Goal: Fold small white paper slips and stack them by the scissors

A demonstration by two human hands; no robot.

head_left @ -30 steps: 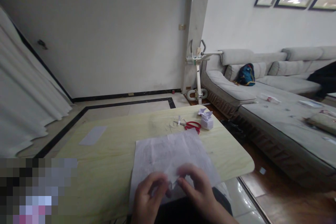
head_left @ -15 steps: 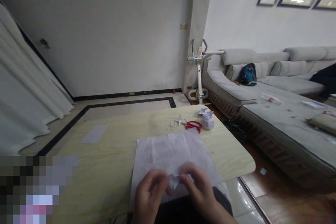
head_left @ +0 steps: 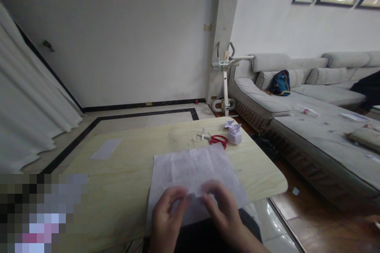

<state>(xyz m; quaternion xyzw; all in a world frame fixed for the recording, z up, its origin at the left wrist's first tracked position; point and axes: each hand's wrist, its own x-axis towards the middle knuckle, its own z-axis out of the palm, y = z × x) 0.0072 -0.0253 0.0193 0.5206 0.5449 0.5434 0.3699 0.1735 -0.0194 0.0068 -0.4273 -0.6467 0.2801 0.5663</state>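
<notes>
Between my two hands is a small folded piece of white paper (head_left: 196,194), blurred and partly hidden by the fingers. My left hand (head_left: 170,209) pinches its left side, and my right hand (head_left: 221,203) pinches its right side. Beneath them a large creased sheet of paper (head_left: 190,166) lies over the table's near edge. Beyond that sheet rest red-handled scissors (head_left: 218,140), with thin paper scraps (head_left: 194,139) around the blades. Folded white paper pieces (head_left: 235,136) stand to the right of the scissors.
The pale wooden table (head_left: 127,189) has a rounded right corner. A white paper strip (head_left: 106,149) lies at its left. To the right is a grey sofa (head_left: 314,126) with a blue backpack (head_left: 280,83). White exercise equipment (head_left: 225,83) stands by the wall.
Both hands stay close together on the small paper, with its shape between the fingertips changed. The fingertips have shifted slightly. The view has moved a little; the things on the table stay put.
</notes>
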